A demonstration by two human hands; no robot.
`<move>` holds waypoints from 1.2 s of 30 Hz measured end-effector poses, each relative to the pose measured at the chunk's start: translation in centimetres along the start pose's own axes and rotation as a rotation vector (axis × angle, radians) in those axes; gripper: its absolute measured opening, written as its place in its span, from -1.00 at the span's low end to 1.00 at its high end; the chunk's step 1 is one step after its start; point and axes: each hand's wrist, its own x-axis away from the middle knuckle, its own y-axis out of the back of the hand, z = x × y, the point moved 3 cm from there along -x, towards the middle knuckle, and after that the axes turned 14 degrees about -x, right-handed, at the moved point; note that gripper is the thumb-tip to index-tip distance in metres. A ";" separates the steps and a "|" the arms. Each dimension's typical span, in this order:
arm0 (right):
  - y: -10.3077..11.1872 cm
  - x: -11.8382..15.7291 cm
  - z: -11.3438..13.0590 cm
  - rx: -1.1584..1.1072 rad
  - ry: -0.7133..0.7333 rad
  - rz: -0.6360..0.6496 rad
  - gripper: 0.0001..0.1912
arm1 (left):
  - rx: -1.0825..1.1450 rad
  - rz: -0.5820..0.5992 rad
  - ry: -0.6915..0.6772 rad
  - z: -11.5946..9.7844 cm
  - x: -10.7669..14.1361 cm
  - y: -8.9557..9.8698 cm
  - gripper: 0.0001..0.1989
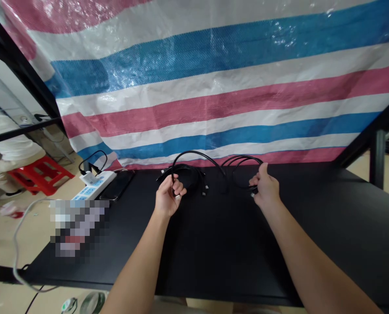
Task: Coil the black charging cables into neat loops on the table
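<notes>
A black cable (201, 152) arches between my two hands above the black table. My left hand (170, 194) is closed on one end of it, and a light metal plug tip shows by the fingers. Loops of the same cable gather at my right hand (265, 185), which is closed round them with the thumb up; a light connector pokes out below its fingers. Behind my left hand lies a bundle of other black cables (199, 174) with several metal plugs, resting on the table.
At the table's left stand a white power strip (98, 185) with a plugged-in adapter and a dark phone (117, 185). A striped plastic sheet (214, 104) hangs along the back edge. Beyond the left edge, a person (11, 144) sits on a red stool (42, 174).
</notes>
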 end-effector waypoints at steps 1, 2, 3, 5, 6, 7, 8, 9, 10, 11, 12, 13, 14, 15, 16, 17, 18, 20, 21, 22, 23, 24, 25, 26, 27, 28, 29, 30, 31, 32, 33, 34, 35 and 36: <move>-0.1 0.0 0.0 -0.007 0.001 0.011 -0.33 | 0.024 -0.043 -0.003 -0.1 -0.1 0.1 -0.92; -0.1 0.1 0.0 -0.010 -0.007 0.024 -0.32 | 0.037 -0.077 -0.001 -0.2 -0.1 0.2 -0.94; -0.2 0.2 -0.1 -0.009 -0.022 0.037 -0.32 | 0.039 -0.099 0.005 -0.3 -0.1 0.3 -0.92; -0.4 0.5 -0.2 -0.003 -0.050 0.077 -0.32 | 0.022 -0.111 0.017 -0.2 -0.1 0.1 -0.86; -0.6 0.7 -0.3 -0.001 -0.056 0.103 -0.32 | 0.007 -0.104 0.025 -0.1 -0.1 0.0 -0.82; -0.7 0.9 -0.3 0.000 -0.055 0.131 -0.33 | -0.008 -0.091 0.034 0.0 -0.1 -0.2 -0.80; -0.8 1.1 -0.4 0.000 -0.047 0.159 -0.33 | -0.021 -0.077 0.045 0.1 0.0 -0.3 -0.78; -1.0 1.3 -0.5 -0.001 -0.038 0.189 -0.33 | -0.032 -0.061 0.059 0.3 0.0 -0.5 -0.77; -1.2 1.6 -0.6 -0.003 -0.028 0.227 -0.34 | -0.040 -0.046 0.075 0.5 0.1 -0.7 -0.75; -1.3 1.9 -0.6 -0.006 -0.014 0.271 -0.34 | -0.048 -0.031 0.093 0.8 0.2 -0.9 -0.74; -1.6 2.2 -0.6 -0.007 0.007 0.324 -0.35 | -0.056 -0.017 0.114 1.1 0.3 -1.2 -0.73; -1.8 2.6 -0.6 -0.003 0.035 0.379 -0.36 | -0.066 -0.003 0.136 1.3 0.4 -1.4 -0.72; -2.0 2.9 -0.6 0.009 0.067 0.427 -0.38 | -0.077 0.009 0.157 1.7 0.5 -1.6 -0.70; -2.1 3.2 -0.6 0.035 0.100 0.454 -0.41 | -0.090 0.019 0.175 2.0 0.6 -1.9 -0.68; -2.1 3.5 -0.5 0.072 0.130 0.458 -0.45 | -0.103 0.025 0.186 2.3 0.7 -2.1 -0.66; -2.1 3.7 -0.5 0.110 0.146 0.444 -0.50 | -0.116 0.023 0.186 2.5 0.8 -2.2 -0.65; -2.1 3.8 -0.4 0.134 0.143 0.424 -0.54 | -0.134 0.015 0.178 2.8 0.8 -2.3 -0.65; -2.1 4.0 -0.1 0.113 0.076 0.419 -0.56 | -0.202 -0.004 0.138 3.1 0.7 -2.3 -0.77; -2.1 4.0 0.0 0.072 0.019 0.448 -0.54 | -0.253 -0.010 0.112 3.2 0.7 -2.2 -0.79; -2.2 4.2 0.2 0.021 -0.047 0.492 -0.51 | -0.310 -0.014 0.085 3.3 0.6 -2.1 -0.68; -2.4 4.3 0.4 -0.033 -0.110 0.546 -0.50 | -0.364 -0.018 0.056 3.4 0.6 -2.0 -0.56; -2.5 4.5 0.6 -0.080 -0.166 0.601 -0.49 | -0.405 -0.025 0.027 3.4 0.5 -2.0 -0.47; -2.6 4.8 0.8 -0.119 -0.213 0.651 -0.48 | -0.428 -0.038 0.001 3.4 0.5 -1.9 -0.43; -2.7 5.0 0.8 -0.153 -0.252 0.694 -0.48 | -0.430 -0.055 -0.014 3.4 0.6 -1.9 -0.44; -2.9 5.3 0.8 -0.181 -0.284 0.728 -0.47 | -0.412 -0.068 -0.015 3.3 0.6 -1.9 -0.47; -3.0 5.5 0.7 -0.204 -0.309 0.752 -0.47 | -0.379 -0.068 0.005 3.3 0.7 -2.0 -0.49; -3.1 5.8 0.5 -0.221 -0.323 0.761 -0.47 | -0.338 -0.053 0.045 3.3 0.9 -2.2 -0.51; -3.2 5.9 0.2 -0.230 -0.324 0.751 -0.47 | -0.291 -0.025 0.093 3.3 1.0 -2.4 -0.51; -3.2 6.0 -0.2 -0.229 -0.314 0.721 -0.47 | -0.242 0.009 0.142 3.3 1.1 -2.5 -0.52; -3.3 5.9 -0.6 -0.213 -0.293 0.673 -0.46 | -0.195 0.041 0.186 3.2 1.3 -2.7 -0.55; -3.2 5.9 -0.9 -0.178 -0.257 0.610 -0.45 | -0.152 0.061 0.215 3.2 1.4 -2.9 -0.58; -3.1 5.8 -1.3 -0.120 -0.206 0.538 -0.44 | -0.115 0.062 0.226 3.2 1.4 -2.9 -0.61; -3.0 5.7 -1.5 -0.039 -0.143 0.469 -0.44 | -0.085 0.045 0.222 3.1 1.5 -2.9 -0.64; -2.9 5.6 -1.7 0.058 -0.070 0.415 -0.46 | -0.064 0.017 0.206 3.1 1.4 -2.8 -0.67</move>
